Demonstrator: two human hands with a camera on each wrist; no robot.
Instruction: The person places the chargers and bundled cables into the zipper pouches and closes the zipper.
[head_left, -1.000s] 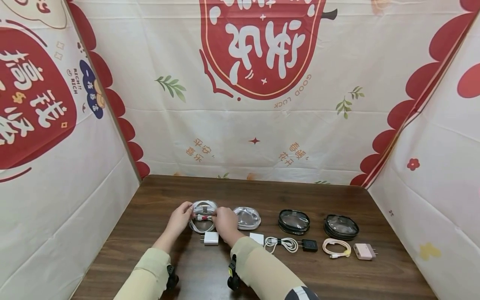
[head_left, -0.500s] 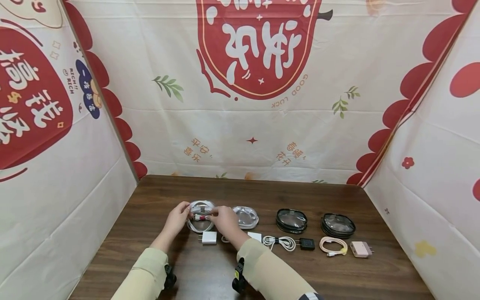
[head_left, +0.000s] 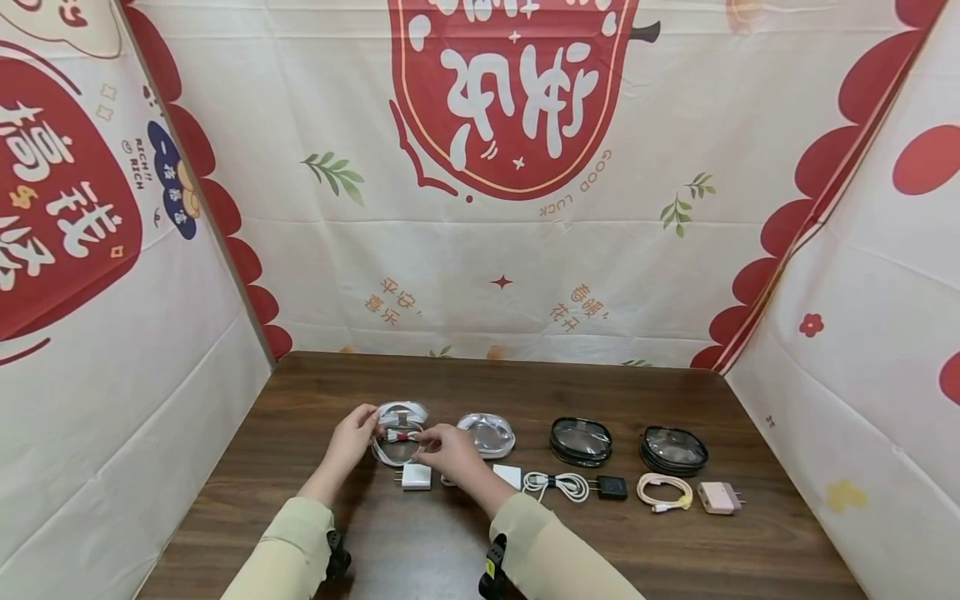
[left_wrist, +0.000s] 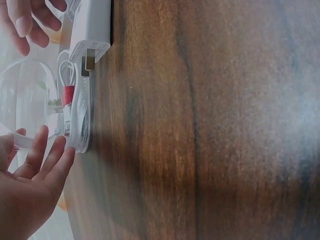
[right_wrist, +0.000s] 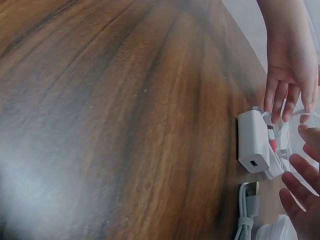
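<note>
Tabletop (head_left: 420,542) of dark wood spreads before me. Toward its 11 o'clock, my left hand (head_left: 348,442) pinches the rim of the white-rimmed case (head_left: 399,453) at the case's 10 o'clock. My right hand (head_left: 453,457) waits at its 4 o'clock, fingers loosely parted, with nothing visible in them; whether a fingertip brushes the edge, I cannot tell.

I judge the case light and floppy, its clear window slippery and easily creased, so I'd hold the firmer rim. White cable (left_wrist: 64,67) inside looks supple and springy; I'd take it near the red band (left_wrist: 68,95), going easy on the plugs. At the case's 5 o'clock, just beside it, sits a compact white charger (head_left: 416,477).

Compared with half a second ago, my right fingers sit lower and spread wider; my left hand stays at the rim.
</note>
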